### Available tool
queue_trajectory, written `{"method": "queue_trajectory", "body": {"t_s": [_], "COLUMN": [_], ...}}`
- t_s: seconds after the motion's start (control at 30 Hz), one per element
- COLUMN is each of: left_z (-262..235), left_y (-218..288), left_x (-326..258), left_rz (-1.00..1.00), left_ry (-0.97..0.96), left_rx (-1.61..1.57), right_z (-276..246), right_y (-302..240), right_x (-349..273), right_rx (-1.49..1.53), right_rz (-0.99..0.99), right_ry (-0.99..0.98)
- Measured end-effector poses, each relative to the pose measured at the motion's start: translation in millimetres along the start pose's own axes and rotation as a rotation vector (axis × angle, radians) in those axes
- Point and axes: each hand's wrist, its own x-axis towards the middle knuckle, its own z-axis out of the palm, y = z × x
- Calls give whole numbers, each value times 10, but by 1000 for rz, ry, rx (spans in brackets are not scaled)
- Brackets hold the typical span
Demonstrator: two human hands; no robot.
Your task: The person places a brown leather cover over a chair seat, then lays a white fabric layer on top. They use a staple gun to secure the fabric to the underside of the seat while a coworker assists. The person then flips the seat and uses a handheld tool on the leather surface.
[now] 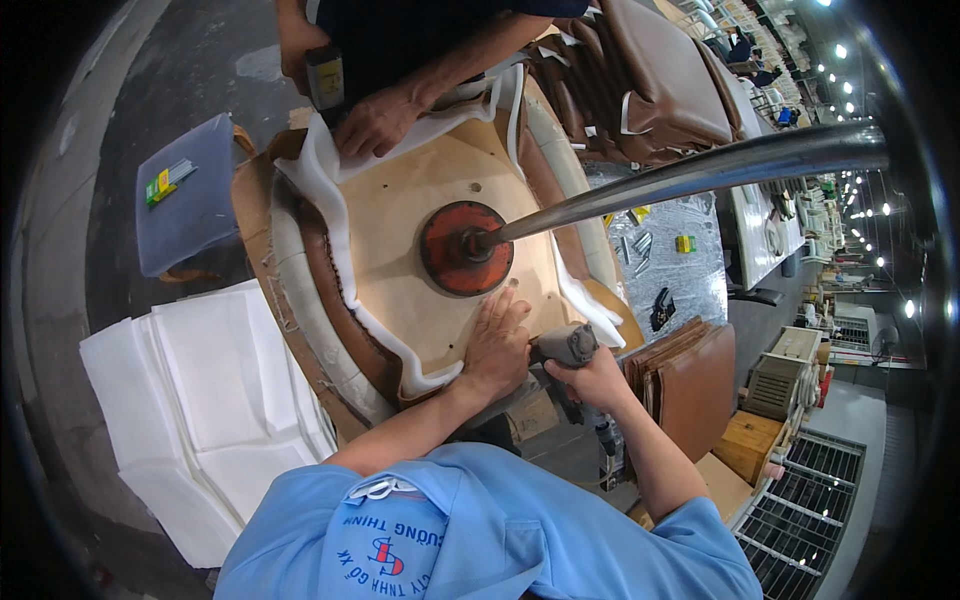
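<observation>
My left hand [497, 342] lies on the lower edge of a pale plywood seat panel [390, 255], fingers stretched out over the wood. In my right hand [592, 380] is a grey air-powered staple gun [566, 347], its nose close to the panel's near edge, beside my left fingers. White foam [335, 215] and brown leather [320, 255] stick up around the panel's rim. A round red press pad [466, 248] on a shiny metal rod [690, 180] bears on the panel's middle. Across from me, a co-worker's hand [382, 122] touches the far edge.
The co-worker's other hand holds another staple gun [325, 77]. White foam sheets [210, 400] are stacked at left, near a clear plastic-covered stool [190, 215] carrying a staple box [160, 187]. Brown leather pieces [690, 395] lie right; more leather [650, 90] is piled far right.
</observation>
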Motion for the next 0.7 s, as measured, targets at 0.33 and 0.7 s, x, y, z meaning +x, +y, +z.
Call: {"method": "queue_trajectory", "body": {"t_s": [0.33,0.7], "left_z": [-115,-66], "left_y": [-27,-58], "left_x": [-3,-83], "left_rz": [59,33], "left_ry": [-73,-5], "left_rx": [58,27], "right_z": [-9,57], "right_y": [250,105], "right_x": [-157,-155], "right_rx": [197,157], "right_rz": [-43,-9], "right_ry": [87,-6]}}
